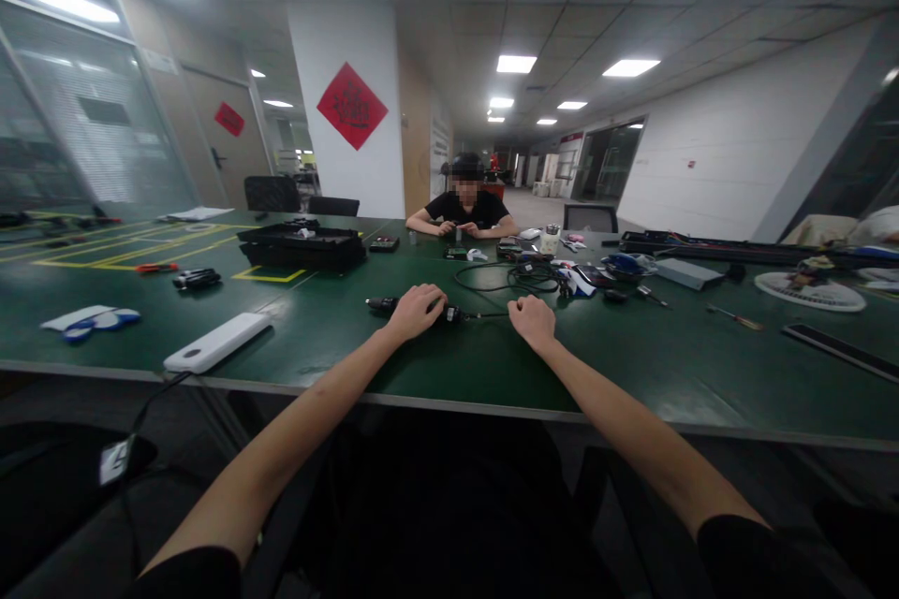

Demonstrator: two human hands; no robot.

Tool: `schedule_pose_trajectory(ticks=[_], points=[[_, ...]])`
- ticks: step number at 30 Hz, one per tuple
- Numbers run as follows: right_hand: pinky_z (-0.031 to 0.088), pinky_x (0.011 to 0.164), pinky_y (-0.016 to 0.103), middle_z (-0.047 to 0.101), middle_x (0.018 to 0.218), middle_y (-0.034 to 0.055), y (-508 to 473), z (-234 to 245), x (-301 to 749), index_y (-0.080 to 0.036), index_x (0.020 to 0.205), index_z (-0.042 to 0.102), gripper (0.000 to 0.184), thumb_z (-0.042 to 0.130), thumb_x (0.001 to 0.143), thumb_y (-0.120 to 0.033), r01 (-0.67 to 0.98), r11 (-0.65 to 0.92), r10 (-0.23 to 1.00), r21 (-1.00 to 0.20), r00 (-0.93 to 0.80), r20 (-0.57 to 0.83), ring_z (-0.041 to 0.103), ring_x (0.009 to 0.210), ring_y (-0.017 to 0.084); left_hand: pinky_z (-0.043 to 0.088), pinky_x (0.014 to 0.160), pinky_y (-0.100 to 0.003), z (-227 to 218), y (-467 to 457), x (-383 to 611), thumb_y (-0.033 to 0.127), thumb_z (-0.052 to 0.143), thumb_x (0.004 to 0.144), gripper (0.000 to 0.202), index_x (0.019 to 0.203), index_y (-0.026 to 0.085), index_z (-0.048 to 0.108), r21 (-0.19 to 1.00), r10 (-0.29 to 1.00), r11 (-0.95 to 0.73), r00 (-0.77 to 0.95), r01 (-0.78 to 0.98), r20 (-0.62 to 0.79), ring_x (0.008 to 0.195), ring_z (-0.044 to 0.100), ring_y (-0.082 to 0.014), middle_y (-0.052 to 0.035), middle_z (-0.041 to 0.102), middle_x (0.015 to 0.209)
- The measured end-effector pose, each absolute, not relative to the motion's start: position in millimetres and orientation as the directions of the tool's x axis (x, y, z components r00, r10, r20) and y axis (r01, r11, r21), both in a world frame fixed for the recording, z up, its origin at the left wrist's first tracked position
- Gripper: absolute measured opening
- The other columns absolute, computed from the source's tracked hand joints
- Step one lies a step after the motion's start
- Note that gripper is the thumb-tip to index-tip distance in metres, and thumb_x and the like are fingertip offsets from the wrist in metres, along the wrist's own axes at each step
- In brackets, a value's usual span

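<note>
Black sleeves (193, 576) are closest, and two bare arms reach from them over the green worktop (449, 372). On the worktop, near its front edge, lies a long black tool (381, 305). It is on its side, with its tip pointing left. The left hand (418, 311) is on top of the tool, with its fingers bent around the middle. The right hand (532, 322) is just right of the tool. It is curled up almost like a fist and pinches a thin dark cord (488, 314) that comes from the tool's right end. I can't see the tips of its fingers.

Left of the tool is a long white box (217, 342). Behind the tool and to its left is a black tray (302, 250). Loops of black cable (484, 286) lie behind the tool, to its right. Far behind the tool, another person (464, 209) in a black top sits with both hands together. Far to the tool's right is a round white plate (811, 294).
</note>
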State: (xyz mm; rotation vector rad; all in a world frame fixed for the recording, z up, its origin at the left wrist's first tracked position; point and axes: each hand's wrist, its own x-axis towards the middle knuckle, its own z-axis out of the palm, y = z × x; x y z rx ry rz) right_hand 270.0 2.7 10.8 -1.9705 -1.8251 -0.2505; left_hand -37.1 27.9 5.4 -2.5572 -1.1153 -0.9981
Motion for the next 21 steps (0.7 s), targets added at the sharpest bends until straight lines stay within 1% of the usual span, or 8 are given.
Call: schedule_pose_trajectory(ticks=[3, 6, 8, 10, 12, 14, 17, 21], points=[[0.046, 0.088, 0.033, 0.069, 0.113, 0.0146, -4.2, 10.8, 266.1, -0.017, 0.096, 0.076, 0.039, 0.043, 0.104, -0.036, 0.98, 0.145, 0.876, -0.139, -0.061, 0.479, 0.06, 0.108, 0.026, 0.044, 0.098, -0.038, 3.5, 24.7, -31.8, 0.038, 0.046, 0.104, 0.027, 0.121, 0.026, 0.064, 0.042, 0.534, -0.765, 0.596, 0.643, 0.6, 0.116, 0.059, -0.0227, -0.005, 0.067, 0.123], [0.044, 0.097, 0.034, 0.065, 0.119, 0.0136, -15.9, 11.0, 254.4, -0.017, 0.102, 0.073, 0.033, 0.044, 0.106, -0.033, 0.923, 0.383, 0.792, -0.042, -0.305, 0.529, 0.055, 0.115, 0.025, 0.041, 0.105, -0.039, -0.4, 23.2, -25.3, 0.042, 0.05, 0.104, 0.033, 0.131, 0.026, 0.06, -0.023, 0.489, -0.803, 0.68, 0.596, 0.547, 0.125, 0.056, -0.0236, -0.0059, 0.064, 0.133], [0.043, 0.098, 0.034, 0.064, 0.121, 0.0128, -24.3, 10.4, 243.8, -0.017, 0.107, 0.07, 0.032, 0.043, 0.107, -0.033, 0.865, 0.501, 0.74, 0.016, -0.438, 0.511, 0.054, 0.116, 0.025, 0.04, 0.107, -0.039, -3.3, 23.4, -21.6, 0.044, 0.052, 0.103, 0.036, 0.134, 0.026, 0.058, -0.055, 0.472, -0.813, 0.712, 0.579, 0.519, 0.127, 0.056, -0.0235, -0.0062, 0.063, 0.134], [0.043, 0.097, 0.033, 0.065, 0.119, 0.0114, -31.1, 9.1, 234.1, -0.019, 0.111, 0.068, 0.032, 0.04, 0.109, -0.033, 0.824, 0.565, 0.716, 0.042, -0.515, 0.471, 0.056, 0.113, 0.023, 0.04, 0.107, -0.038, -5.7, 24.1, -19.5, 0.044, 0.053, 0.103, 0.036, 0.135, 0.026, 0.058, -0.073, 0.47, -0.811, 0.721, 0.58, 0.509, 0.126, 0.057, -0.0229, -0.0061, 0.064, 0.134], [0.043, 0.094, 0.03, 0.067, 0.113, 0.0096, -34.9, 7.4, 228.0, -0.02, 0.114, 0.067, 0.032, 0.037, 0.111, -0.033, 0.812, 0.583, 0.724, 0.03, -0.536, 0.434, 0.059, 0.108, 0.021, 0.04, 0.107, -0.038, -7.1, 24.8, -18.9, 0.043, 0.053, 0.103, 0.035, 0.134, 0.026, 0.058, -0.085, 0.472, -0.803, 0.717, 0.59, 0.513, 0.126, 0.058, -0.0223, -0.006, 0.064, 0.134], [0.043, 0.091, 0.028, 0.068, 0.11, 0.0082, -35.6, 6.1, 226.1, -0.021, 0.115, 0.066, 0.033, 0.035, 0.112, -0.034, 0.823, 0.569, 0.748, 0.002, -0.518, 0.414, 0.061, 0.104, 0.02, 0.04, 0.107, -0.038, -7.9, 25.5, -19.1, 0.041, 0.053, 0.104, 0.034, 0.134, 0.026, 0.058, -0.097, 0.467, -0.802, 0.719, 0.59, 0.515, 0.126, 0.058, -0.0221, -0.006, 0.064, 0.134], [0.044, 0.085, 0.027, 0.07, 0.112, 0.0074, -33.3, 4.9, 227.6, -0.023, 0.116, 0.066, 0.036, 0.034, 0.112, -0.038, 0.864, 0.503, 0.799, -0.029, -0.452, 0.397, 0.064, 0.1, 0.019, 0.04, 0.107, -0.039, -8.1, 27.0, -17.9, 0.04, 0.053, 0.104, 0.035, 0.135, 0.026, 0.057, -0.111, 0.458, -0.802, 0.723, 0.587, 0.517, 0.127, 0.057, -0.0226, -0.0062, 0.063, 0.136], [0.044, 0.08, 0.027, 0.071, 0.114, 0.0075, -30.5, 3.5, 228.2, -0.024, 0.117, 0.067, 0.037, 0.035, 0.111, -0.042, 0.908, 0.418, 0.844, -0.027, -0.377, 0.381, 0.066, 0.099, 0.021, 0.042, 0.103, -0.039, -4.5, 27.5, -11.4, 0.039, 0.055, 0.103, 0.032, 0.132, 0.026, 0.059, -0.155, 0.426, -0.802, 0.734, 0.577, 0.529, 0.123, 0.058, -0.0224, -0.006, 0.063, 0.134]])
